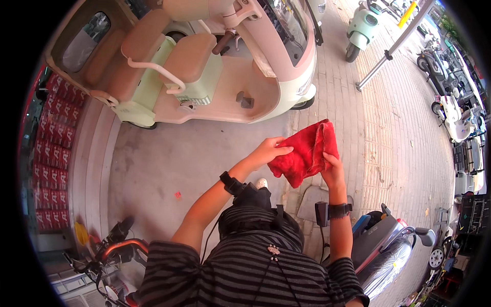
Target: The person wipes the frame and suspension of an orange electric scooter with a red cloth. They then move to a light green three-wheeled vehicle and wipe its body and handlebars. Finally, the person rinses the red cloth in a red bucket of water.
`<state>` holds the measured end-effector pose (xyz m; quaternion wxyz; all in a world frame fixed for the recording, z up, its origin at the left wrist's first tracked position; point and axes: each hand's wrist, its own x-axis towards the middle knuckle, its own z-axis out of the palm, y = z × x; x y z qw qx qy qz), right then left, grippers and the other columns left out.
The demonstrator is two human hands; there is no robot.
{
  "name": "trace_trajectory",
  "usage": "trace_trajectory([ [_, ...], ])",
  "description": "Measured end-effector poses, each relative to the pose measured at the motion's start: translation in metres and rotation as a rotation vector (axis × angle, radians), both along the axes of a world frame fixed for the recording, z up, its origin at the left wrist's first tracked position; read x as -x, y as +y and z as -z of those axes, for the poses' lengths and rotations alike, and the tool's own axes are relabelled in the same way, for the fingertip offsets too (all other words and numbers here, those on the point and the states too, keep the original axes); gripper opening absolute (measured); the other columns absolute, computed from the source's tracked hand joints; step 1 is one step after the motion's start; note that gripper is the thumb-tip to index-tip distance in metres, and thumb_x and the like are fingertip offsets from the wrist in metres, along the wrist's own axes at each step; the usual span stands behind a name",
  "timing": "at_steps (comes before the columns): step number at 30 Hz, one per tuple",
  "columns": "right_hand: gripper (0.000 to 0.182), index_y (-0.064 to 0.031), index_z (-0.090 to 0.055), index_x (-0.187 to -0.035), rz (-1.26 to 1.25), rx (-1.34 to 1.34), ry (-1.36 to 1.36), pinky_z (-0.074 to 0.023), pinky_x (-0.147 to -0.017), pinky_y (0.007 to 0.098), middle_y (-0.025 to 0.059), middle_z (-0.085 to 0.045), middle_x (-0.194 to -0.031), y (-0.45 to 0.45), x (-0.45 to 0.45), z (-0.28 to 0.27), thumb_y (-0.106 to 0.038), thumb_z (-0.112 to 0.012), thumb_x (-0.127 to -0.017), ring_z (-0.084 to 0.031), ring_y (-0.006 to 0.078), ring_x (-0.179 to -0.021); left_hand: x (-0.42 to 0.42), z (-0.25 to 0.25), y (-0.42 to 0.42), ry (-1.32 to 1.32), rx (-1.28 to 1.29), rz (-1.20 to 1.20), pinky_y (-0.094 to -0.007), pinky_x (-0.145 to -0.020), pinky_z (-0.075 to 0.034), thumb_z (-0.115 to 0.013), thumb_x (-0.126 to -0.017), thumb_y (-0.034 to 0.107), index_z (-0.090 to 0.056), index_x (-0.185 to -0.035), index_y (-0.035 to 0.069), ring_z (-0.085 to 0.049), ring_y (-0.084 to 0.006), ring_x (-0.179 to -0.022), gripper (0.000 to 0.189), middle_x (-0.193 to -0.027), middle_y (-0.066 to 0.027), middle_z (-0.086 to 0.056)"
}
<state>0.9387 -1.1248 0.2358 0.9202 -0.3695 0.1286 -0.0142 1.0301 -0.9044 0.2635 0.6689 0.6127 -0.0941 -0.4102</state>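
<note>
A folded red plush cloth [303,151] is stretched between my two hands, held out in front of my body above the pavement. My left hand [270,150] grips its left side, thumb on top. At the right edge my right hand [332,165] pinches the cloth, with the fingers hidden behind it. A cream and pale green electric tricycle [215,92] stands ahead of me. Its brown seats [191,55] and bare footwell [226,109] face my side.
A metal pole [378,71] rises from the brick pavement at right, near a mint scooter [362,30]. Another scooter [378,238] is close by my right arm. Orange handlebars [122,245] lie at lower left. Steps [94,153] and stacked red boxes [53,165] line the left.
</note>
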Motion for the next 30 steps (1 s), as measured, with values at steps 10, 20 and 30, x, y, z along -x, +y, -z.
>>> trace_trajectory([
  [10, 0.031, -0.0029, -0.062, -0.111, 0.039, 0.873, -0.255, -0.0463, -0.066, 0.0248, 0.0054, -0.062, -0.100, 0.022, -0.061, -0.041, 0.000, -0.057, -0.080, -0.058, 0.0140, -0.082, -0.051, -0.002, 0.009, 0.222, 0.203, -0.072, -0.0334, -0.087, -0.048, -0.048, -0.094, 0.024, -0.048, -0.122, 0.000, -0.060, -0.0184, -0.100, 0.036, -0.113, -0.0100, -0.059],
  [20, 0.062, -0.0176, -0.057, -0.121, 0.029, 1.677, -0.874, -0.0443, -0.088, 0.0388, 0.0089, -0.054, -0.120, 0.019, -0.121, -0.097, -0.002, -0.067, -0.062, -0.053, 0.0305, -0.103, -0.086, -0.012, -0.007, 0.254, 0.629, -0.100, -0.0415, -0.089, -0.048, -0.042, -0.095, 0.032, -0.044, -0.125, 0.006, -0.054, -0.0225, -0.110, 0.040, -0.124, -0.0096, -0.053],
  [30, 0.071, -0.0032, -0.041, -0.124, -0.035, 1.808, -0.866, -0.0329, -0.099, 0.0428, 0.0153, -0.041, -0.131, 0.032, -0.145, -0.128, -0.021, -0.076, -0.065, -0.041, 0.0320, -0.120, -0.089, -0.061, -0.016, 0.195, 0.538, -0.498, -0.0409, -0.096, -0.043, -0.038, -0.097, 0.036, -0.038, -0.132, 0.011, -0.051, -0.0210, -0.115, 0.043, -0.127, -0.0069, -0.050],
])
